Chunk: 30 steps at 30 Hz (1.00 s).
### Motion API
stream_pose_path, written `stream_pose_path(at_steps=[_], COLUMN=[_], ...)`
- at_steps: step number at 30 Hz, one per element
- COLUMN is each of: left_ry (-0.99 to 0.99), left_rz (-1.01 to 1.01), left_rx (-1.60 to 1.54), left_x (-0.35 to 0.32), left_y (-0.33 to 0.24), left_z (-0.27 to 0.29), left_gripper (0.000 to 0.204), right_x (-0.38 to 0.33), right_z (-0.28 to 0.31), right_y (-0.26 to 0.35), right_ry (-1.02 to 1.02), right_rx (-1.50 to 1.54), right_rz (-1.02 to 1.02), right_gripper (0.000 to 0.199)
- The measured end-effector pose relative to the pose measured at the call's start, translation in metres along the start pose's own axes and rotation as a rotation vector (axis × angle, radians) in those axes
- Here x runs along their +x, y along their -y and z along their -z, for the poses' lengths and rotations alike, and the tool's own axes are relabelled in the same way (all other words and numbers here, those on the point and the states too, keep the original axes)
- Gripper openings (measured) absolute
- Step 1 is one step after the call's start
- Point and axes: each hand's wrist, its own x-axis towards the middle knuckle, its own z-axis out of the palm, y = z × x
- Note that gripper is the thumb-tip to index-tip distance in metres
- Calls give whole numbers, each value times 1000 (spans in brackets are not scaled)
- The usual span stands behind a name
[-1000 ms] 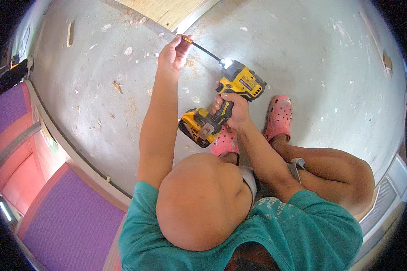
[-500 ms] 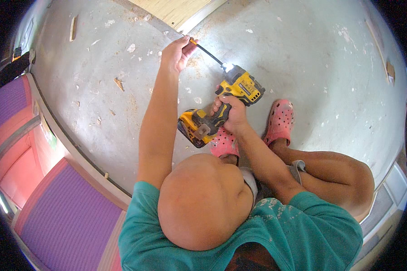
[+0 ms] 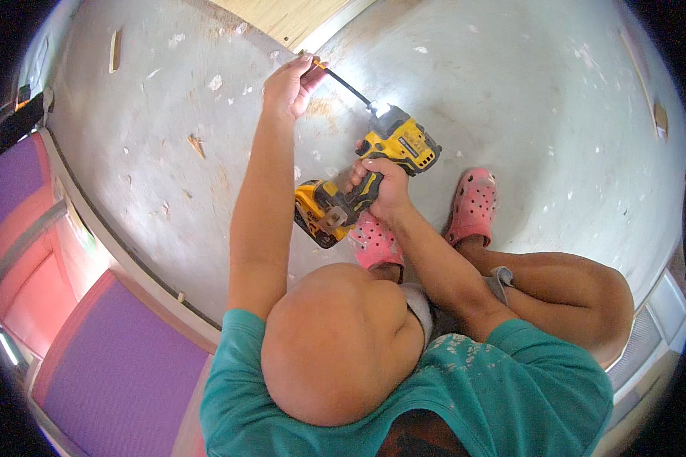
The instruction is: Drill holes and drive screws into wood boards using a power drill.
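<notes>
My right hand (image 3: 387,185) is wrapped round the grip of a yellow and black cordless impact driver (image 3: 405,145), its battery pack (image 3: 324,215) toward the lower left. The driver's work light is lit. From its nose a long black bit holder (image 3: 348,86) with an orange band reaches up and left. Near the far end of that holder, the fingers of my left hand (image 3: 288,85) are closed around it. Its tip is at the corner of a pale wooden panel (image 3: 282,19); whether a screw sits there is too small to tell.
Wood scraps (image 3: 196,145) and pale flecks lie on the grey floor (image 3: 541,99). Along the left stand purple ribbed panels (image 3: 122,365) with a pink frame. My feet wear pink clogs (image 3: 474,204). A small wood block (image 3: 660,120) lies far right.
The driver and both hands have shifted slightly up and left, with the bit's tip still by the panel corner. The view has drifted a little as well. Both grips are unchanged.
</notes>
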Motion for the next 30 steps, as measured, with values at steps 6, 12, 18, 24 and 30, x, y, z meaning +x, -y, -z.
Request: stream_pose_path(at_steps=[6,12,18,24,30], left_ry=[-37,61,318,265,237], left_rz=[108,212,311,273,267], left_rx=[375,1184,1114,1192,1266], left_x=[-41,-92,-128,-136,-138], left_y=[0,-20,-4,-3,-8], left_z=[-1,34,53,53,49], left_gripper=[28,29,33,35,37], right_x=[1,4,4,6,7], right_z=[4,1,-1,-2,0], right_y=[0,-3,-4,-8,-9], right_ry=[29,26,22,73,113], right_rx=[44,42,51,23,44], right_rz=[-50,-38,-48,0,26], right_gripper=[32,31,31,30,31])
